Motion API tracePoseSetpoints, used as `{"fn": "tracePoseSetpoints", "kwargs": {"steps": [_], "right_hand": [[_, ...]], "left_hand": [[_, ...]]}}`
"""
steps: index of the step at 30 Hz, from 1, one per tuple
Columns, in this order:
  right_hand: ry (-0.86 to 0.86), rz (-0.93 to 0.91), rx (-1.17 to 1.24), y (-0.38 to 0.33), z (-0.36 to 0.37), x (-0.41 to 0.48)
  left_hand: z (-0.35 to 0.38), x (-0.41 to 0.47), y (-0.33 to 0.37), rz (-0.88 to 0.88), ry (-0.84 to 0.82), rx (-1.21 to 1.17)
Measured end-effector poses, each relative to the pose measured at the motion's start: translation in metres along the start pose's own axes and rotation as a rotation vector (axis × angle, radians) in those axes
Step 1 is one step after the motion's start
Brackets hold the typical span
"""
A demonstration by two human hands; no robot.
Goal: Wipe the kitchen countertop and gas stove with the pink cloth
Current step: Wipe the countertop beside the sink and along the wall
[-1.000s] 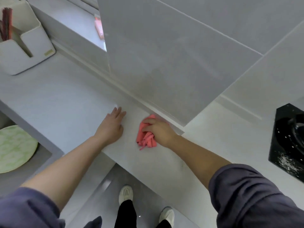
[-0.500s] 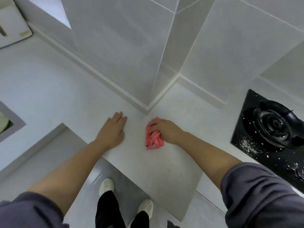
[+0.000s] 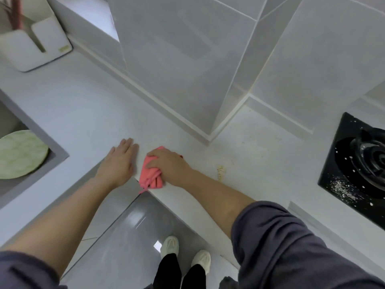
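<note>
My right hand (image 3: 168, 165) grips the bunched pink cloth (image 3: 150, 177) and presses it on the white countertop (image 3: 83, 113), right at the inner corner of the front edge. A strand of the cloth hangs over that edge. Beside the cloth, my left hand (image 3: 119, 163) lies flat on the counter with straight fingers. The black gas stove (image 3: 358, 163) is set into the counter at the far right, with white crumbs scattered over its near corner. A small heap of yellowish crumbs (image 3: 220, 172) lies on the counter between my right forearm and the stove.
A white utensil holder (image 3: 35, 49) stands at the back left. A green round plate (image 3: 18, 153) lies in the sink recess (image 3: 59, 154) on the left. A tiled wall column (image 3: 177, 69) juts out behind my hands. Grey floor and my shoes show below.
My right hand has dragged the cloth toward me, from near the wall column to the counter's front edge. My left hand stays flat beside it. The camera has swung back left.
</note>
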State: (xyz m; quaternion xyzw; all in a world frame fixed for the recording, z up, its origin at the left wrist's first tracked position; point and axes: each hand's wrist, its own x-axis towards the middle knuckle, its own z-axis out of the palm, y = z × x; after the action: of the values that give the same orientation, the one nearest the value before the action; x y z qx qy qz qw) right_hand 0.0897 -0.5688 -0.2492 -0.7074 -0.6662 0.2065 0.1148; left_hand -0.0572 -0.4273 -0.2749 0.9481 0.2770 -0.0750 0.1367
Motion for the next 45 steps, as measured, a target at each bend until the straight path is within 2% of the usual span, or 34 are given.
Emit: {"fn": "tracePoseSetpoints", "kwargs": {"steps": [3, 6, 10, 12, 18, 22, 26, 28, 30, 32, 36, 39, 45], "right_hand": [[-0.016, -0.008, -0.014, -0.013, 0.006, 0.027], [-0.111, 0.033, -0.021, -0.015, 0.017, 0.031], [-0.09, 0.1, 0.167, -0.006, 0.016, 0.0], [-0.091, 0.105, 0.151, 0.008, 0.008, -0.019], [-0.113, 0.117, -0.092, 0.054, -0.023, -0.079], [-0.089, 0.148, -0.133, 0.061, -0.045, -0.085], [0.035, -0.031, -0.116, 0.039, -0.038, -0.076], [0.007, -0.134, -0.111, 0.026, -0.022, -0.07], [-0.06, -0.162, -0.092, 0.02, -0.007, -0.068], [-0.1, -0.121, -0.072, 0.025, -0.001, -0.075], [-0.026, 0.017, -0.076, 0.057, -0.017, -0.105], [-0.043, 0.142, -0.123, 0.078, -0.034, -0.127], [0.058, 0.106, -0.093, 0.064, -0.047, -0.082]], "left_hand": [[-0.004, -0.004, -0.025, -0.015, -0.012, 0.069], [-0.005, -0.004, -0.041, -0.018, -0.032, 0.109], [-0.002, -0.005, -0.044, 0.008, -0.073, 0.119], [-0.001, 0.001, -0.041, 0.043, -0.082, 0.126], [0.002, 0.018, -0.014, 0.17, -0.109, 0.123], [0.003, 0.029, 0.001, 0.224, -0.135, 0.166], [0.008, 0.041, 0.015, 0.264, -0.131, 0.158], [0.011, 0.045, 0.019, 0.269, -0.121, 0.153], [0.013, 0.047, 0.022, 0.281, -0.117, 0.153], [0.015, 0.048, 0.028, 0.297, -0.119, 0.152], [0.017, 0.05, 0.041, 0.312, -0.107, 0.141], [0.024, 0.047, 0.051, 0.321, -0.11, 0.142], [0.028, 0.051, 0.062, 0.243, -0.093, 0.034]]}}
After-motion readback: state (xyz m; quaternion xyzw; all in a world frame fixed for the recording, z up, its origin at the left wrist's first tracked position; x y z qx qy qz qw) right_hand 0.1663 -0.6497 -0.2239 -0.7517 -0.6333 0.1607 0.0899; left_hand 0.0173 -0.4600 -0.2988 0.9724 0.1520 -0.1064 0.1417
